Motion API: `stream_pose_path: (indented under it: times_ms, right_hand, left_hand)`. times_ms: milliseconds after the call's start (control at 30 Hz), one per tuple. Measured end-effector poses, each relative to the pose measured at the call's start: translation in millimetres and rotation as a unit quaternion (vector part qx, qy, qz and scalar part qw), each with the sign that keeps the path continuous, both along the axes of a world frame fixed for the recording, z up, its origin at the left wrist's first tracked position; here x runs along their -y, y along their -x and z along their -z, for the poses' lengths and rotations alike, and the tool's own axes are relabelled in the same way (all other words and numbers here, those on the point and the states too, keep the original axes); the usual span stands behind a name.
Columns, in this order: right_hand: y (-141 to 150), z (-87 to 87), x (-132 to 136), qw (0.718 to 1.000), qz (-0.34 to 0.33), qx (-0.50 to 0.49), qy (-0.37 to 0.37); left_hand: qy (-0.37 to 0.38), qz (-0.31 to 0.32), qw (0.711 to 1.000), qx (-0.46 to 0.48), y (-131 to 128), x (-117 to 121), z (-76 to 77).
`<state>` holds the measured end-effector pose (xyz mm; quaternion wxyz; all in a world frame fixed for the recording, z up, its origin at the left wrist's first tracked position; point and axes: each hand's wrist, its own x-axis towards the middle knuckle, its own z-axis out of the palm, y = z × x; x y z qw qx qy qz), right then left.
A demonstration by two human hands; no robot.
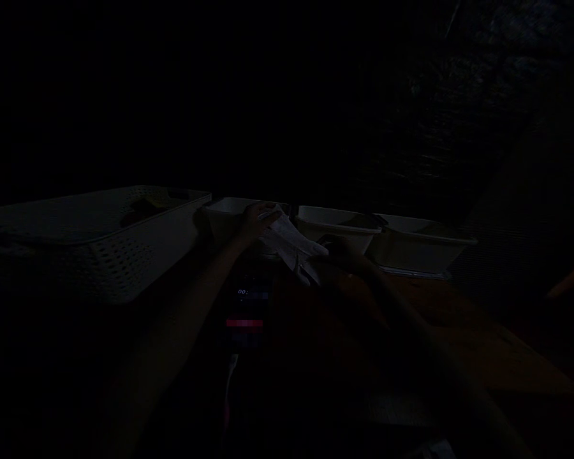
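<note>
Dimly, the left hand (pixel 258 222) grips a pale, glove-like limp item (pixel 294 245) by its upper end, above the brown wooden tabletop (pixel 425 306), near its far edge; the right hand (pixel 338 250) pinches its lower end, fingers closed.

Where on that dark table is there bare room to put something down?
The tabletop between the right forearm and the rightmost tub looks bare. It's crowded leftward: basket, two more tubs, phone, and the left hand and right hand holding a pale limp item. The near side is too dark to judge.
</note>
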<state>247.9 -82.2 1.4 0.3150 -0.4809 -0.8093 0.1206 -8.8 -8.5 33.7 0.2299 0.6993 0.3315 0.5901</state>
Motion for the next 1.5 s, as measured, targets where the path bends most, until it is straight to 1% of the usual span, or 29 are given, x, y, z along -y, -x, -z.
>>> stream_pose_path:
  times_ms: [33,100,133,200,300,367,467,533,600,667,733,867,967,1033,1100,1167,1233,1300,1400,1500]
  right_hand:
    - [-2.6,0.0,-0.6,0.999,0.016,0.043,0.008]
    - [-5.7,0.0,-1.0,0.993,0.026,0.112,0.016]
    - [-6.6,0.2,-1.1,0.991,0.022,0.130,0.017]
    - [-7.3,0.9,-1.5,0.992,0.018,0.122,0.015]
    - [-8.1,2.2,-4.0,0.999,0.025,0.030,0.000]
    - [-9.0,2.6,-6.8,0.999,0.006,-0.053,-0.011]
    - [-9.9,1.4,-9.2,0.984,-0.036,-0.174,-0.007]
    - [-9.3,-0.8,-6.9,0.971,-0.039,-0.234,0.006]
    - [-7.4,-3.4,-1.9,0.963,-0.040,-0.265,0.033]
    - [-5.7,-5.1,3.2,0.953,-0.052,-0.289,0.075]
    - [-6.5,-4.7,4.8,0.947,-0.048,-0.300,0.108]
    - [-19.2,0.3,-3.8,0.945,-0.010,-0.296,0.140]
    - [-29.3,4.5,-10.6,0.940,-0.005,-0.309,0.149]
    - [-29.8,8.0,-11.0,0.940,0.000,-0.317,0.124]
    - [-24.4,12.7,-8.2,0.949,0.027,-0.306,0.069]
    - [-15.8,17.7,-3.6,0.961,0.080,-0.266,-0.007]
    - [-8.0,21.3,2.0,0.966,0.130,-0.206,-0.089]
    - [-3.7,22.5,7.7,0.964,0.162,-0.154,-0.141]
    - [-3.6,20.7,13.7,0.958,0.211,-0.125,-0.150]
    - [-4.3,18.5,14.7,0.954,0.247,-0.098,-0.135]
  left_hand:
    - [-0.017,-0.028,0.999,0.002,1.4,-1.9,0.4]
    - [-0.067,-0.070,0.995,-0.012,4.1,-2.5,0.1]
    - [-0.091,-0.085,0.992,-0.026,5.3,-1.5,-0.2]
    - [-0.126,-0.101,0.985,-0.058,7.3,1.9,-0.3]
    - [-0.140,-0.131,0.978,-0.083,9.1,5.3,2.0]
    - [-0.140,-0.155,0.974,-0.083,9.7,4.6,4.7]
    - [-0.139,-0.165,0.974,-0.071,10.2,1.1,8.6]
    - [-0.135,-0.165,0.975,-0.059,10.0,-0.5,10.1]
    - [-0.132,-0.164,0.976,-0.053,9.4,-0.6,10.6]
    - [-0.132,-0.161,0.977,-0.053,8.6,0.8,10.9]
    - [-0.128,-0.161,0.977,-0.053,7.9,3.1,11.4]
    - [-0.115,-0.157,0.980,-0.049,8.7,8.9,14.0]
    - [-0.107,-0.137,0.983,-0.049,11.6,16.0,18.2]
    - [-0.101,-0.136,0.984,-0.052,13.6,22.0,23.0]
    - [-0.095,-0.149,0.983,-0.055,14.9,27.5,29.0]
    - [-0.095,-0.159,0.981,-0.062,15.6,31.3,34.8]
    - [-0.100,-0.159,0.979,-0.078,16.4,32.4,39.6]
    - [-0.103,-0.154,0.977,-0.102,17.9,31.1,43.3]
    - [-0.102,-0.162,0.973,-0.126,21.4,26.6,47.3]
    - [-0.100,-0.165,0.975,-0.111,24.1,21.3,49.0]
